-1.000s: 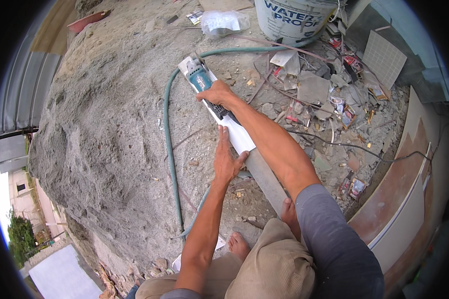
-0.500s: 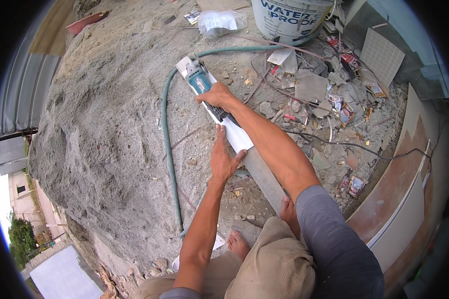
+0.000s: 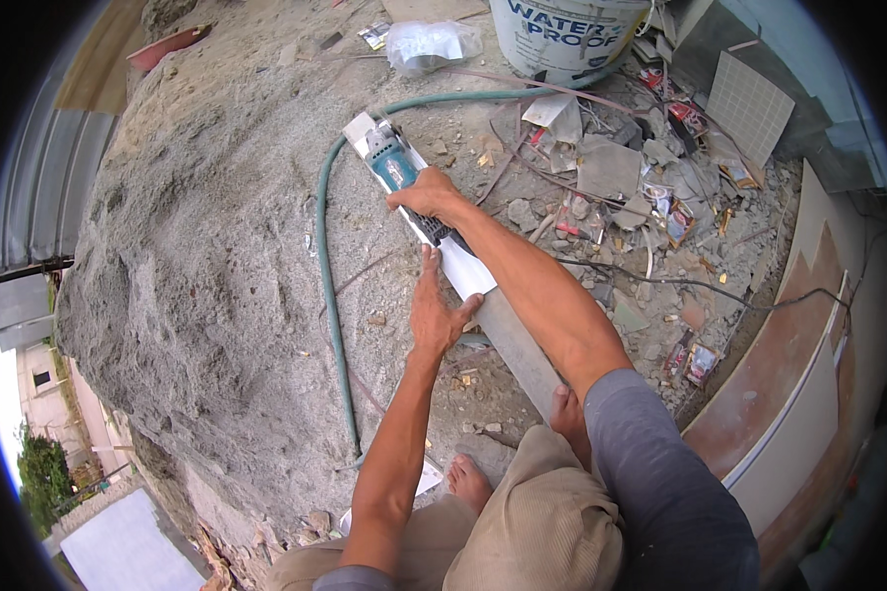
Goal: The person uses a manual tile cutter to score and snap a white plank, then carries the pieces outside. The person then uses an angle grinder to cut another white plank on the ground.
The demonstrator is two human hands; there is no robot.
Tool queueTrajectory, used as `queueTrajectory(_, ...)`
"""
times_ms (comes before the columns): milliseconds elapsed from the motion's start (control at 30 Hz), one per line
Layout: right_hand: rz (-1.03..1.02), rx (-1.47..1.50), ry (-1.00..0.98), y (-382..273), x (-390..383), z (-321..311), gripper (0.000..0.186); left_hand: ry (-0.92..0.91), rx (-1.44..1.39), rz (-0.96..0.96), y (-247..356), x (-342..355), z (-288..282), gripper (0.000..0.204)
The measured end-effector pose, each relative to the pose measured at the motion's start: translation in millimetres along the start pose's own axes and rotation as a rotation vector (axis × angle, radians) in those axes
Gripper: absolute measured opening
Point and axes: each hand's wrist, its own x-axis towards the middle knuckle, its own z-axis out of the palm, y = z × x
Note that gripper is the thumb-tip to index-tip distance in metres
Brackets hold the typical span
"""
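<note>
The right hand [image 3: 429, 192] has its grip closed around the body of the teal grinder [image 3: 394, 165], which lies lengthwise over the white strip [image 3: 468, 273], head pointing away from the person. The left hand [image 3: 439, 310] is spread against the strip, fingertips at its left edge and thumb by its near end; whether that grip pinches, I cannot tell. The strip lies on a grey board [image 3: 522, 345] that slants back toward the right foot [image 3: 569, 419]. A green hose [image 3: 327, 256] curves round the left side over sand [image 3: 197, 276]; rubble [image 3: 611, 167] lies to the right, below a white bucket [image 3: 567, 44].
</note>
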Motion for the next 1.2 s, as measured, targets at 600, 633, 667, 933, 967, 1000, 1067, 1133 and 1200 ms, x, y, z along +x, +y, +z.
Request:
queueTrajectory(600, 0.031, -0.025, -0.029, 10.0, -14.6, -3.2, 0.054, -0.005, 0.037, -0.034, 1.6, 0.3, -2.2, 0.11)
queueTrajectory(633, 0.025, -0.018, -0.03, 11.0, -16.4, -3.4, 0.054, -0.007, 0.041, -0.038, 2.2, 0.2, -2.6, 0.112)
queueTrajectory(667, 0.019, -0.01, -0.031, 11.8, -17.9, -3.7, 0.054, -0.009, 0.044, -0.043, 2.9, 0.0, -3.0, 0.113)
queueTrajectory(933, -0.009, 0.003, 0.038, 13.6, -31.0, -2.4, 0.046, -0.003, 0.068, -0.036, 0.8, -0.7, -2.5, 0.117)
queueTrajectory(967, -0.009, 0.007, 0.035, 14.3, -31.5, -2.7, 0.046, -0.001, 0.076, -0.034, 0.0, -0.5, -2.0, 0.117)
queueTrajectory(1000, -0.001, 0.006, 0.01, 14.7, -31.4, -3.5, 0.049, 0.001, 0.083, -0.032, -0.9, -0.5, -1.7, 0.117)
queueTrajectory(1067, 0.018, 0.004, -0.037, 20.4, -28.5, -6.2, 0.055, -0.011, 0.076, -0.03, 2.1, -0.3, -1.2, 0.115)
queueTrajectory(1133, -0.012, 0.017, 0.007, 23.2, -28.9, -3.3, 0.048, -0.01, 0.093, 0.0, -0.8, -0.2, -0.6, 0.112)
queueTrajectory(1200, -0.018, 0.021, 0.02, 23.3, -30.6, -1.3, 0.045, 0.002, 0.135, 0.06, -9.7, 0.5, -0.8, 0.109)
